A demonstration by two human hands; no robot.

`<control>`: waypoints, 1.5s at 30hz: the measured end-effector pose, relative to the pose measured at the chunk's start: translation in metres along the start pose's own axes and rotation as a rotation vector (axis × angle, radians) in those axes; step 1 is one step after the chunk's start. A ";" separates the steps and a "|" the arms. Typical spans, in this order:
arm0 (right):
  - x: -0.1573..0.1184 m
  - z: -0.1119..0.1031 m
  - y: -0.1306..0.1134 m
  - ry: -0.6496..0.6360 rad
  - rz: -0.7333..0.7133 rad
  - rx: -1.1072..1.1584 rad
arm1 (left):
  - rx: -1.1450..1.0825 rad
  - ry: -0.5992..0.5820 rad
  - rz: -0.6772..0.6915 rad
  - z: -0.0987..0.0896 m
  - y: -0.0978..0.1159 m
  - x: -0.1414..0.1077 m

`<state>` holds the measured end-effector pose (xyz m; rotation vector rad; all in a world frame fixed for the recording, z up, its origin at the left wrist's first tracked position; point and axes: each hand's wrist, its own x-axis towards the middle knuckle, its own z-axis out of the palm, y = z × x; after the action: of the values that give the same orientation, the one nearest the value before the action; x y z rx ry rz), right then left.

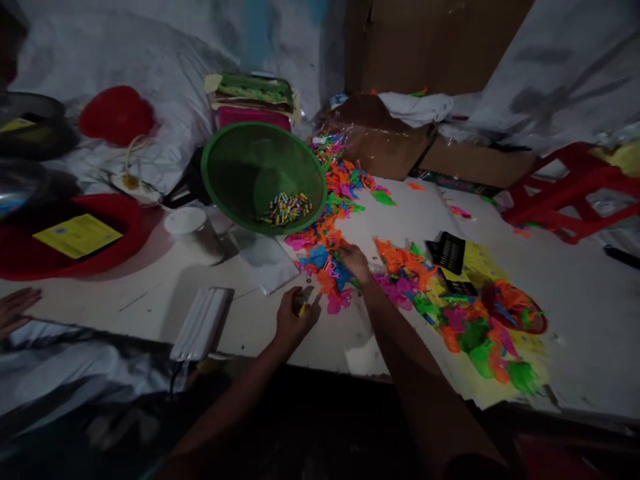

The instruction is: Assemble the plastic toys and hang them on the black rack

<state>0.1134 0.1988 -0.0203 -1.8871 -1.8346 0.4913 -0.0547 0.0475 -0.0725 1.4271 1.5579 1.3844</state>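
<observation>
My left hand (pixel 295 317) is above the white table (pixel 260 327) near its front edge, fingers curled around a small yellow piece (pixel 303 308). To its right, my right hand (pixel 355 263) reaches into the heap of bright plastic pieces (pixel 327 267), touching blue and orange ones. Its fingertips are partly hidden among the pieces, and what they hold cannot be made out. Behind the hands a green basin (pixel 250 167) leans tilted, with small multicoloured pieces (pixel 287 208) at its bottom. A clear plastic bag (pixel 265 260) lies left of the heap.
More bright pieces (pixel 400 263) lie at right, beside black cards (pixel 450 253) and a small red bowl (pixel 543 322). At left are a white container (pixel 193 233), a white bar-shaped object (pixel 200 323), a red basin (pixel 135 227) and another person's hand (pixel 17 308). A red stool (pixel 575 187) stands far right.
</observation>
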 end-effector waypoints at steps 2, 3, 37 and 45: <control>-0.023 -0.011 0.008 0.010 -0.009 -0.006 | 0.160 -0.039 0.146 -0.014 -0.002 -0.015; -0.037 -0.013 0.013 0.032 -0.043 -0.004 | 0.240 -0.063 0.213 -0.019 -0.001 -0.019; -0.185 0.032 0.064 0.351 -0.236 -0.031 | 0.432 -0.053 -0.073 -0.073 -0.001 -0.001; -0.188 0.027 0.060 0.297 -0.232 0.008 | 0.680 -0.193 0.153 -0.060 0.019 -0.006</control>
<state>0.1391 0.0128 -0.0878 -1.6138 -1.8134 0.1302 -0.1021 0.0228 -0.0398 2.0386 1.9117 0.7735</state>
